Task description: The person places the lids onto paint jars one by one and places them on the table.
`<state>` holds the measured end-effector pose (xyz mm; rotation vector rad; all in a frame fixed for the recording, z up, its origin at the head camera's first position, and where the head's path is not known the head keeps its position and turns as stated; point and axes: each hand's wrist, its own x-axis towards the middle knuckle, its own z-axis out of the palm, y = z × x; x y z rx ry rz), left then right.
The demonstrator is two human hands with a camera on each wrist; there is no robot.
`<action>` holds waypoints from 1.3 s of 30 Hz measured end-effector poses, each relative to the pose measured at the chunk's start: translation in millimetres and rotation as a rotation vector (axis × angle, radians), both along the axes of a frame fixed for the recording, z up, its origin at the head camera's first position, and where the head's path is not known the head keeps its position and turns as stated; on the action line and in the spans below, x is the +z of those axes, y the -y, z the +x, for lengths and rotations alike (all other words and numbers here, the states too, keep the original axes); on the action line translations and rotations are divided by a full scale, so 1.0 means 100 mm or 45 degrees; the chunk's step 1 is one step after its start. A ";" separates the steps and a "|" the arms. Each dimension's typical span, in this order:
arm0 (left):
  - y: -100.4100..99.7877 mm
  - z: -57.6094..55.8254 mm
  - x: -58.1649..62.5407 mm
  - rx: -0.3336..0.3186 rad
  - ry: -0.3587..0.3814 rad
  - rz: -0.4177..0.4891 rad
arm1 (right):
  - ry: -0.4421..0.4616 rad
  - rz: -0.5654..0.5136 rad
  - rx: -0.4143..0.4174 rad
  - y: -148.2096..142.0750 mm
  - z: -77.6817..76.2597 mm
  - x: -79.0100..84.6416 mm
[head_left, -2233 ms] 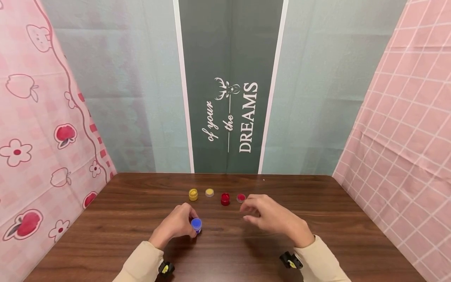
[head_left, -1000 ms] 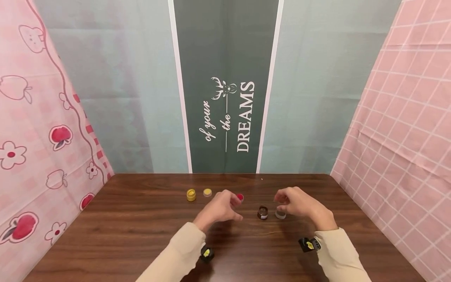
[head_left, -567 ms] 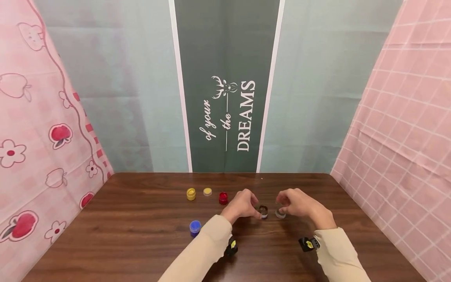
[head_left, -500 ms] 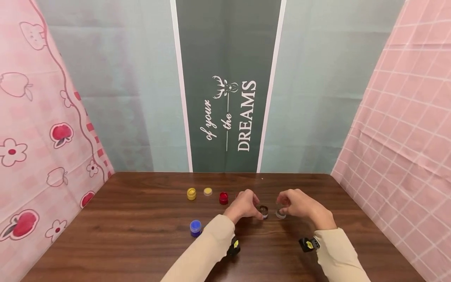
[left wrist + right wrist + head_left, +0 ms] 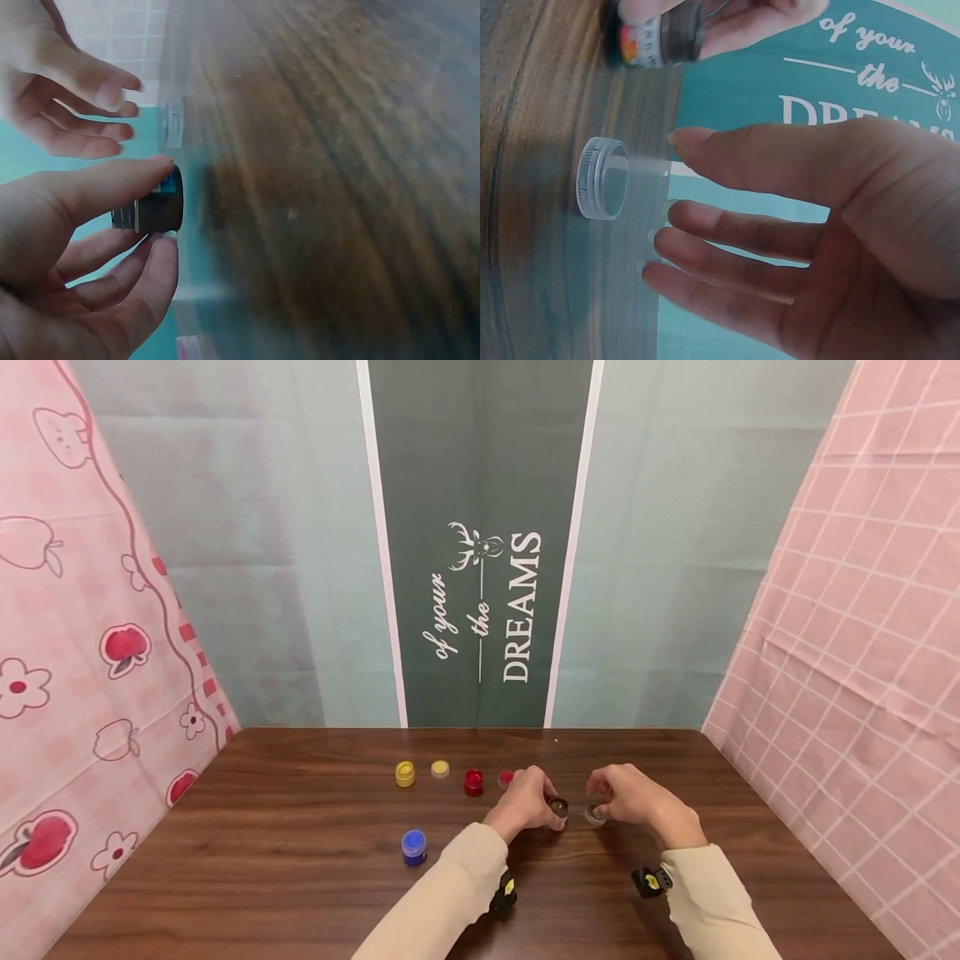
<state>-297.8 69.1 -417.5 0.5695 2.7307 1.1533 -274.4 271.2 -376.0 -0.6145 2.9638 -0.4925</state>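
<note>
My left hand [image 5: 528, 800] pinches a small, uncapped dark brown paint jar [image 5: 161, 206] between thumb and fingers, right at the tabletop. A label shows on the jar's side in the right wrist view. Just right of it, a clear round screw lid [image 5: 600, 178] lies on the table with its hollow side up. My right hand [image 5: 636, 795] hovers by this lid, fingers relaxed and apart, holding nothing. In the head view the hand overlaps part of the lid [image 5: 594, 815].
A closed blue paint jar [image 5: 414, 848] stands at front left. Behind are an open yellow jar [image 5: 405, 775] with its lid [image 5: 440, 769] and an open red jar [image 5: 473, 782]. The red lid [image 5: 506, 779] is partly behind my left hand. Curtains border the wooden table [image 5: 300, 810].
My left hand has left the blue jar standing, moved right and taken hold of the brown jar. My right hand has moved right, to the clear lid, and stays there.
</note>
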 end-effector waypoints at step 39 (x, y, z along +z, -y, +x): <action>1.20 0.66 0.29 -0.149 -0.150 0.073 | -0.097 -0.007 0.212 0.24 0.05 -0.01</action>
